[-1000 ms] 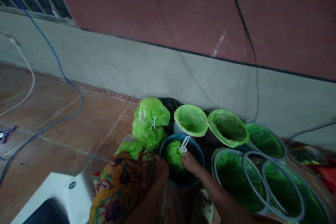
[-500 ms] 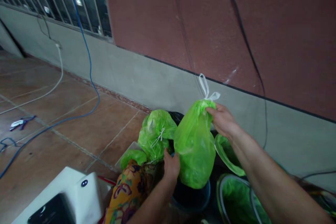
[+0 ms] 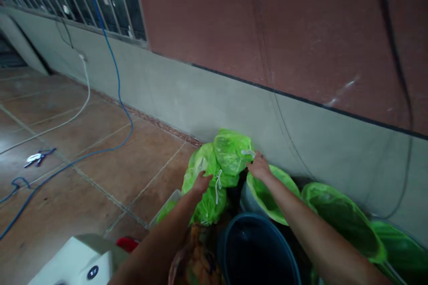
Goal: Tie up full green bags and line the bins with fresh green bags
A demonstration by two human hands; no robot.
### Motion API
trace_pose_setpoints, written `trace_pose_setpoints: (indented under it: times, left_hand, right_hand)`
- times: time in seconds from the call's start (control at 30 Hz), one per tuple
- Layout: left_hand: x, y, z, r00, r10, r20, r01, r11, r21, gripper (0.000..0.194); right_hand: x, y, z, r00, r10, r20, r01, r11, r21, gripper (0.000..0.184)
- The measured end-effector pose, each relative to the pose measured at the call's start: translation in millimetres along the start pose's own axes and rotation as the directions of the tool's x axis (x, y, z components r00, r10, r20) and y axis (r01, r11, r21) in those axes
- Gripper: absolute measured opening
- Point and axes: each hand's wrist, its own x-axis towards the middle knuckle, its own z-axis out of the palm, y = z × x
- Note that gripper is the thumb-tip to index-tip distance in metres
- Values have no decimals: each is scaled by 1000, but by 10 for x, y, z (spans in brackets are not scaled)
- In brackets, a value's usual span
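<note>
At the far left, a brown tile floor (image 3: 100, 178) runs along the foot of a smooth grey concrete wall base (image 3: 200, 107), topped by a maroon painted wall (image 3: 267, 22) and a barred window (image 3: 83, 0). A blue cable (image 3: 117, 84) and a white cable (image 3: 86, 91) trail down the wall onto the tiles, near a small white-and-blue clip (image 3: 38, 158). At the bottom left corner sits a white plastic appliance casing (image 3: 73, 265), with a small red object (image 3: 127, 244) just beside it.

The left hand (image 3: 202, 183) lies on a tied bright green plastic bag (image 3: 209, 200), its fingers on the bag's upper part; it may be gripping lightly, though the view is too soft to be sure. That bag stands beside a clear plastic tray (image 3: 167, 209), above a floral yellow-and-purple cloth (image 3: 197, 260). A second tied bright green plastic bag (image 3: 232, 151) sits on top, against the wall base, and the right hand's fingertips (image 3: 257, 164) touch it near its white tie; I cannot tell whether they are closed on it.

Below the hands stands a dark blue round bucket (image 3: 257, 249). To the right, a row of round containers lined with green plastic (image 3: 341, 218) tilts against the wall base.
</note>
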Motion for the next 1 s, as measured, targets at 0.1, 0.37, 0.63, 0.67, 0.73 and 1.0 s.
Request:
trace_pose_setpoints:
  times: [0.1,0.37,0.63,0.67,0.73,1.0]
  left_hand:
    - [100,-311,-214,998,32,-52,-32,999,-6,50]
    - [120,-1203,-899,888,48,-458,64,972,226,42]
    - [96,-1866,-875,922,94,-376,169,775,609,78]
    - [127,-1899,-827,925,105,-366,171,746,644,81]
    - [192,-1929,-737,922,87,-376,211,702,680,75]
    - [178,-1397,-788,848,-10,-530,367,731,575,25]
  right_hand:
    - [70,-65,229,998,25,-66,-21,998,61,81]
    - [520,-143,1002,995,38,90,-53,985,167,94]
    - [704,-269,1984,969,-83,231,77,996,35,90]
    - [738,-244,2028,968,-84,237,81,996,20,88]
    - [792,-202,2047,964,-89,252,91,996,3,85]
    - [476,-196,1337,987,-130,96,115,981,154,92]
